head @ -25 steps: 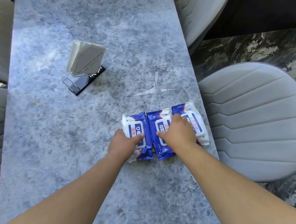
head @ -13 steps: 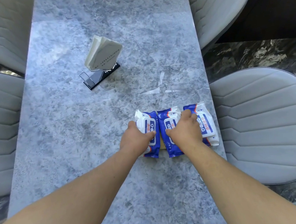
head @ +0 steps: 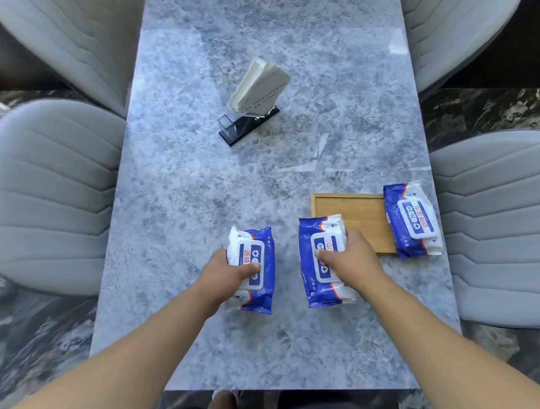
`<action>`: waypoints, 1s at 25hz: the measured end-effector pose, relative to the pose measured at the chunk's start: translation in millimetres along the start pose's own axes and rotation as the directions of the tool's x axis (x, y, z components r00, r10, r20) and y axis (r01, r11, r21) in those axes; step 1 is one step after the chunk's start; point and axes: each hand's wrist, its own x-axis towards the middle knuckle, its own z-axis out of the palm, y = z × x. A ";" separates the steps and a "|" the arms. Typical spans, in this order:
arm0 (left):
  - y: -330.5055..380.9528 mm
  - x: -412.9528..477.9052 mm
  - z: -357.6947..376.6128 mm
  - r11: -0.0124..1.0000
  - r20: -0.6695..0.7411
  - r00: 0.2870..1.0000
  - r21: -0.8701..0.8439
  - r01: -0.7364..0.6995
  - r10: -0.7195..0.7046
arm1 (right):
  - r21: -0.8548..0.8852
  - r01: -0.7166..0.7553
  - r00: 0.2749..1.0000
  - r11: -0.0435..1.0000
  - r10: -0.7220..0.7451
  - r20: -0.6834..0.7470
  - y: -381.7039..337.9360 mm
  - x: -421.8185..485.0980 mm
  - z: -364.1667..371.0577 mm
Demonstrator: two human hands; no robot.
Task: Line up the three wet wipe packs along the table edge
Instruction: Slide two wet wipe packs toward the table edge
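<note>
Your left hand [head: 227, 273] is clamped over the near half of the left pack [head: 254, 271], thumb across the white flip lid and fingers wrapped round the outer side. Your right hand [head: 351, 257] has the same kind of grip on the middle pack [head: 323, 260], thumb on the label and fingers curled over the right side. Looks like you're holding both from the top so you can slide or lift them together without squashing the soft wrappers.

Both packs point away from you and sit near each other with a clear strip of bench [head: 192, 179] between them. The middle one has its far end overlapping the corner of the wooden tray [head: 356, 215]. The third pack [head: 412, 219] lies untouched beside the tray's right side, close to the right bench edge, further from you than the other two.

So I'd say the row isn't lined up yet: two in hand, one off on its own. My guess is the near edge is the target, which means the third pack needs fetching too.

Past all that, a card holder [head: 251, 106] stands mid-bench, well clear of everything.
</note>
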 end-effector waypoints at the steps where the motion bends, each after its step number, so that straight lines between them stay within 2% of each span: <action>1: -11.3 -6.7 -14.5 1.000 -0.003 1.000 -0.018 0.011 -0.011 | 0.078 -0.048 0.997 0.996 0.043 0.057 2.9 -10.5 12.3; 3: -36.0 -18.7 -43.8 0.999 -0.012 1.000 -0.046 0.020 -0.021 | 0.171 -0.117 0.985 0.978 0.092 0.148 8.4 -30.6 37.8; 5: -63.2 -30.1 -74.8 0.999 -0.045 0.998 -0.043 0.033 -0.035 | 0.194 -0.150 0.976 0.970 0.113 0.189 11.1 -51.6 66.0; 13: -147.8 -53.6 -181.1 0.999 -0.144 0.989 0.005 0.042 -0.041 | 0.151 -0.205 0.946 0.967 0.156 0.285 -1.5 -109.0 167.2; 19: -183.0 -55.8 -227.1 0.997 -0.179 0.981 -0.010 0.072 -0.072 | 0.109 -0.162 0.945 0.981 0.123 0.304 -18.0 -136.9 228.2; 21: -188.9 -54.9 -232.1 0.997 -0.200 0.979 0.050 0.056 -0.045 | 0.072 -0.138 0.949 0.988 0.111 0.295 -22.0 -142.3 242.9; 25: -192.7 -59.2 -231.8 0.940 -0.288 0.955 0.341 0.027 0.077 | -0.027 -0.067 0.966 0.997 0.072 0.250 -23.8 -150.6 252.4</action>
